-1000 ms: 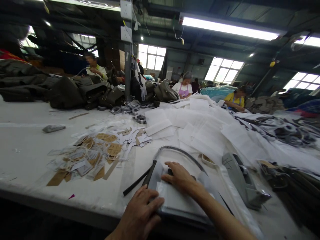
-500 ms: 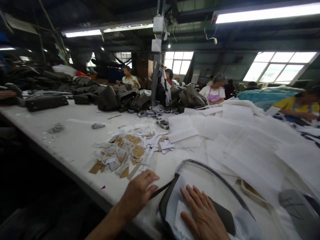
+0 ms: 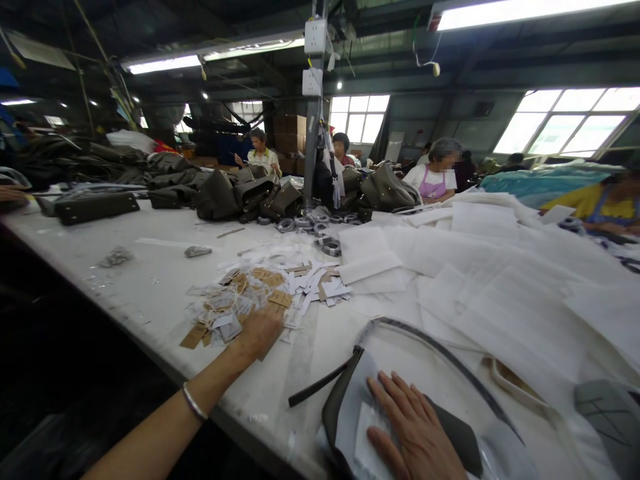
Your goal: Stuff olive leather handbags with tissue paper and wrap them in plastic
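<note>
My left hand (image 3: 261, 330) reaches into a heap of hang tags (image 3: 235, 300), brown and white with strings and clear sleeves. Its fingers are closed at the edge of a brown tag (image 3: 280, 299); the fingertips are partly hidden. Spread flat, my right hand (image 3: 417, 427) presses on a dark olive handbag (image 3: 336, 400) lying at the table's front. A pale sheet and a small white packet (image 3: 367, 433) lie on the bag, partly under this hand. The bag's long wrapped handle (image 3: 440, 353) arches behind, and a loose dark strap (image 3: 320, 385) sticks out to the left.
White wrapping sheets (image 3: 480, 287) cover the table's right side. Olive bags (image 3: 220, 193) and rolled straps (image 3: 327, 245) stand around a metal post (image 3: 313, 147). Small clear bags (image 3: 116, 257) lie at the left. Several co-workers sit beyond.
My left hand has moved forward and left from beside the handbag's loose strap to the tag heap, and its fingers have closed there. My right hand stays flat on the handbag.
</note>
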